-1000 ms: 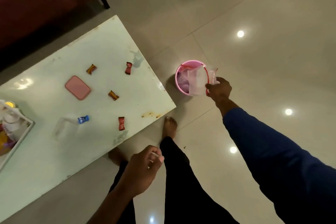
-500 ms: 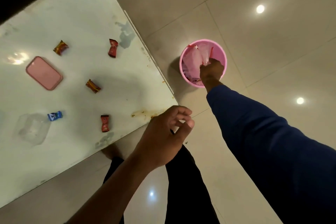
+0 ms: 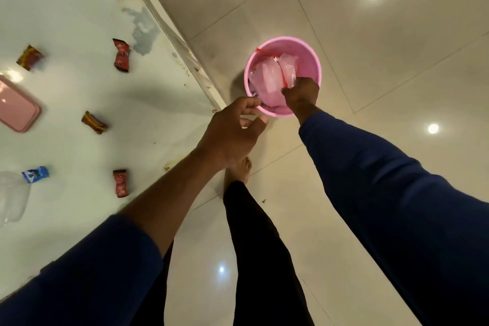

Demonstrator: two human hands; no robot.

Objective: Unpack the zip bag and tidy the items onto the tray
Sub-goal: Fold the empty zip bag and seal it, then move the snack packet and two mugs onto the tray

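My right hand (image 3: 301, 94) reaches into a pink bin (image 3: 313, 63) on the floor and grips a clear zip bag (image 3: 289, 67) with a red seal; other clear bags lie inside. My left hand (image 3: 232, 130) hovers just left of the bin's rim, fingers loosely curled and apart, holding nothing. On the pale table (image 3: 66, 21) lie several wrapped candies: red ones (image 3: 121, 55) (image 3: 120, 183), brown ones (image 3: 29, 57) (image 3: 94, 122) and a blue one (image 3: 35, 174). The tray is out of view.
A pink lid (image 3: 17, 111) and a clear plastic container (image 3: 12, 198) sit at the table's left edge of view. My legs and a bare foot (image 3: 238, 172) stand between table and bin. Glossy tiled floor (image 3: 383, 47) surrounds the bin.
The view moved closer to the bin. My right hand pushed the zip bag down into the bin, and my left hand rose toward the bin's rim.
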